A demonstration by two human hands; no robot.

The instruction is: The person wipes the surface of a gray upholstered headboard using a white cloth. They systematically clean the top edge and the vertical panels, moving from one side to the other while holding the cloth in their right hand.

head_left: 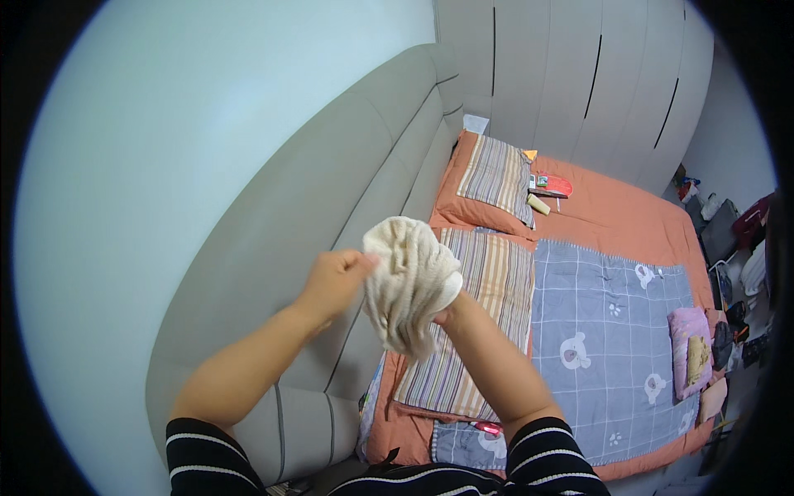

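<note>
A crumpled off-white cloth point(407, 277), like a small towel, is held up in front of the grey padded headboard. My left hand point(335, 279) has its fingers closed in a pinch at the cloth's left edge. The cloth is bunched over my right hand point(444, 316), covering nearly all of it; only a bit near the wrist shows under the right side. Loose folds hang down below, above a striped pillow.
Along the wall runs the headboard point(289, 198). An orange-sheeted bed point(612, 198) carries striped pillows point(495, 178), a grey checked mat with bear prints point(612, 331), a folded pink blanket point(688, 351) and a red fan-shaped item point(556, 185). Wardrobe doors point(562, 74) stand beyond.
</note>
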